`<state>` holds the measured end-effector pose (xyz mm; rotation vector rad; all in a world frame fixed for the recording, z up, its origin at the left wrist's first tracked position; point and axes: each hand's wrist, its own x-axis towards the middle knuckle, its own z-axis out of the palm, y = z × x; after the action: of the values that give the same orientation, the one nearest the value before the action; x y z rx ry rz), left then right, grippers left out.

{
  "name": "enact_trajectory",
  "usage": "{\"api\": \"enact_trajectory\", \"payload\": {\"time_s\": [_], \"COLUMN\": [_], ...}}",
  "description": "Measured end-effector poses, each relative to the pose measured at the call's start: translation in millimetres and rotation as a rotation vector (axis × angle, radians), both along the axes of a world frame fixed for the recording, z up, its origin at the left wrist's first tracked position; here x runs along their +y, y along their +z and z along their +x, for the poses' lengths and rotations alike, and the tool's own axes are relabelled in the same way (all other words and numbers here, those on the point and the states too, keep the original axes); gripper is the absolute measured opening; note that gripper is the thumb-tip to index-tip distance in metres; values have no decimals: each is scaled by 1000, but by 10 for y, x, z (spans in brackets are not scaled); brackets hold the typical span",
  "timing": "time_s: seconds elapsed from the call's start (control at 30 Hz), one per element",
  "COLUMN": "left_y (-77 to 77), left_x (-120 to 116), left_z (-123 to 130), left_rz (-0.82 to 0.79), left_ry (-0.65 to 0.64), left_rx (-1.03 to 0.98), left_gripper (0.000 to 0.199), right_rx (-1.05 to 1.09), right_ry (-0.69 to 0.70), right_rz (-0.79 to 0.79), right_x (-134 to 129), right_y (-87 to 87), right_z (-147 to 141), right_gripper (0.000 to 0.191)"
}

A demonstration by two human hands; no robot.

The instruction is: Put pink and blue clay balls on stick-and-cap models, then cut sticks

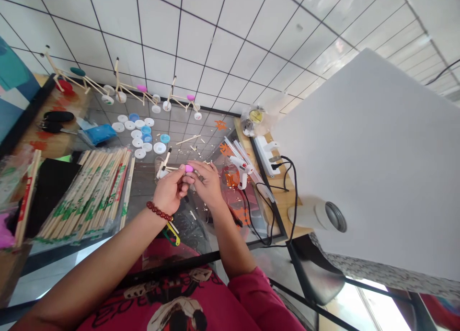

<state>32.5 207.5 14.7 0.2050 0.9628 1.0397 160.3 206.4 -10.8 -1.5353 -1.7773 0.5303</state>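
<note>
Both hands meet over the glass table. A small bright pink piece (189, 168), oval like the seats on the stick models, lies between my fingertips. My left hand (168, 192), with a beaded bracelet at its wrist, pinches the piece from the left. From the right, the curled fingers of my right hand (207, 181) close on it. Just beyond my left hand stands a stick model (165, 161) with a black-tipped upright and a white cap wheel; my hand hides part of it. A yellow-green cutter (173, 234) lies under my left wrist.
Several finished stick models, one with a pink seat (142, 88), line the tiled wall. White and blue bottle caps (139, 133) lie before them. Wrapped chopsticks (88, 192) are at left. A glue gun (242, 170), power strip (266, 154) and loose cables are at right.
</note>
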Motion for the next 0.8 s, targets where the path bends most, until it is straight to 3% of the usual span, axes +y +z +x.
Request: {"api": "enact_trajectory", "payload": {"time_s": [0.27,0.53,0.8], "left_y": [-46,-68,-101], "left_x": [-33,-29,-44], "left_z": [-54,-56,-45], "left_rz": [69,138,148], "left_ry": [35,17,16], "left_rx": [32,110,149], "left_gripper": [23,46,47], "right_rx": [-30,-83,-33], "right_ry": [-8,5,51], "right_rz": [19,89,77], "right_x": [7,-30,-44], "right_y": [-14,26,73], "right_z": [2,21,33], "right_gripper": [26,18,28]}}
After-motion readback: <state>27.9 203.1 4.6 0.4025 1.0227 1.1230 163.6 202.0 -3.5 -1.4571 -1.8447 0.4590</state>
